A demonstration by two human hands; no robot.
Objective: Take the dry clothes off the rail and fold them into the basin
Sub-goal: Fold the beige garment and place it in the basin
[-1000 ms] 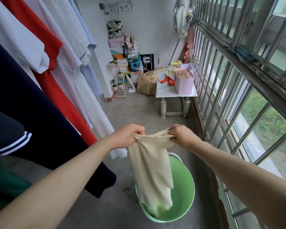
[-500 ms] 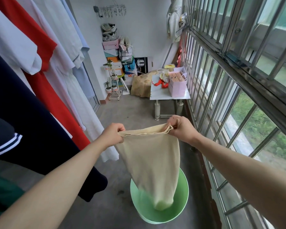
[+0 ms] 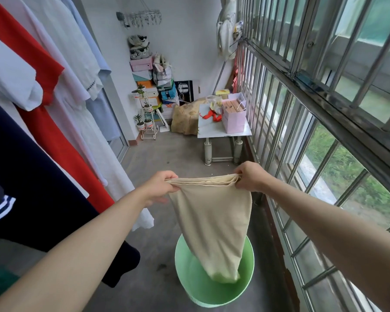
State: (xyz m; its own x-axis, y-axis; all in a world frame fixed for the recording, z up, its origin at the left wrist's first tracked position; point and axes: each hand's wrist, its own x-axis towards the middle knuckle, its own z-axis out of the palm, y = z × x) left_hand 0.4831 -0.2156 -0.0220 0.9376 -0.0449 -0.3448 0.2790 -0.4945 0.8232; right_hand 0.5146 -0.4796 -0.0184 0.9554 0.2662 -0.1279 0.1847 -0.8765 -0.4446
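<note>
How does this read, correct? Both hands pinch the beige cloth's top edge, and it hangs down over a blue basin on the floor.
One thing is off: the basin is green, not blue. The rest stands. In the head view the left hand and the right hand pinch the top edge of the beige cloth, which hangs down over the basin on the floor.

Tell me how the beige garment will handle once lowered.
Probably floppy: the beige garment sags from where the left hand and right hand pinch its top edge. Likely light, since pinches alone carry it. It may crumple in the green basin.
</note>
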